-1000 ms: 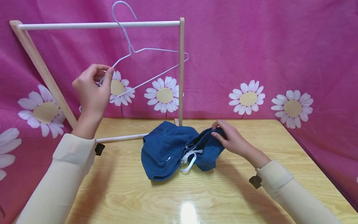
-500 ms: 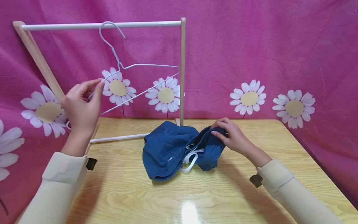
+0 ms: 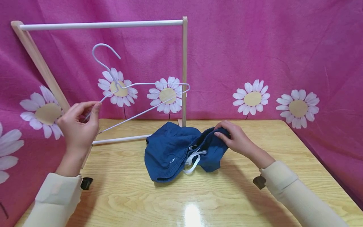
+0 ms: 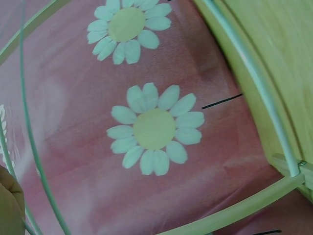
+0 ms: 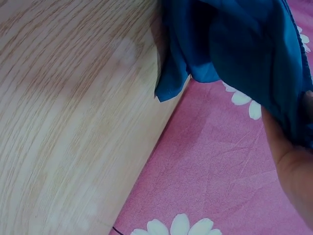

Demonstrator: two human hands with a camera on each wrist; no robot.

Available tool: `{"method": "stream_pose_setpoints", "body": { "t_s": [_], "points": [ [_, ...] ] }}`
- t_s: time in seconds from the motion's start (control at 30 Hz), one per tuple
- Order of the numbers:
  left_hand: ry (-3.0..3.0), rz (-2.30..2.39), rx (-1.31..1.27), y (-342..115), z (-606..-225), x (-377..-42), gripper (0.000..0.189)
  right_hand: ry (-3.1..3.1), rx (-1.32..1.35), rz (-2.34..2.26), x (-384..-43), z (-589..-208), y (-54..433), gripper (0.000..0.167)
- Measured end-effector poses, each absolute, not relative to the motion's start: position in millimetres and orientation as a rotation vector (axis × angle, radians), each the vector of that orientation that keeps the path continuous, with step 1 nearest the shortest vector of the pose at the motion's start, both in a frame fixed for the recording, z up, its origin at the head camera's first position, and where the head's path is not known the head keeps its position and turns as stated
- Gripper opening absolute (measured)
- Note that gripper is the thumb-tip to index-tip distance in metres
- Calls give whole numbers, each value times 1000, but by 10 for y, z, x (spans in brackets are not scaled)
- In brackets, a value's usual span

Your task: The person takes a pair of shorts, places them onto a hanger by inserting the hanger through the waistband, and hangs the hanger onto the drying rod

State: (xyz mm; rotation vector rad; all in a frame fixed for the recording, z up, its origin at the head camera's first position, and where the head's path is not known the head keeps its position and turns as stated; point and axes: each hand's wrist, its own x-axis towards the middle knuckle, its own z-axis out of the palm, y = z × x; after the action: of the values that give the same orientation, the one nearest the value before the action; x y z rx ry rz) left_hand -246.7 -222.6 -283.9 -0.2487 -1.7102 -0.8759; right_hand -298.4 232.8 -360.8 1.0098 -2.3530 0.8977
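A white wire hanger is pinched on its left shoulder by my left hand, its hook upright and apart from the rack's top bar. In the left wrist view the hanger's wire runs down the left side, with a bit of the hand at the edge. My right hand pinches the waistband of navy drawstring shorts, lifting that side while the rest lies on the table. A white drawstring hangs from the waistband. In the right wrist view the shorts droop from the hand.
A small clothes rack with a white top bar and wooden posts stands at the back left. Its lower white bar lies near the table. Behind hangs a pink cloth with daisies.
My left hand has come down and slightly left with the hanger, so its hook has dropped from above the top bar to below it. The right hand and shorts have hardly moved.
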Motion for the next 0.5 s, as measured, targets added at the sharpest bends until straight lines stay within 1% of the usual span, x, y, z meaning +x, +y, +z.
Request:
{"method": "stream_pose_setpoints", "body": {
  "t_s": [0.23,0.5],
  "points": [
    [-1731,-864,-396,-2144,-2991,-2464,5,-2388,978,937,-2969,-3610,2300,20],
    [-1756,-869,-504,-2098,-3159,-2502,5,-2300,939,1017,-2959,-3587,2250,23]
  ]
}}
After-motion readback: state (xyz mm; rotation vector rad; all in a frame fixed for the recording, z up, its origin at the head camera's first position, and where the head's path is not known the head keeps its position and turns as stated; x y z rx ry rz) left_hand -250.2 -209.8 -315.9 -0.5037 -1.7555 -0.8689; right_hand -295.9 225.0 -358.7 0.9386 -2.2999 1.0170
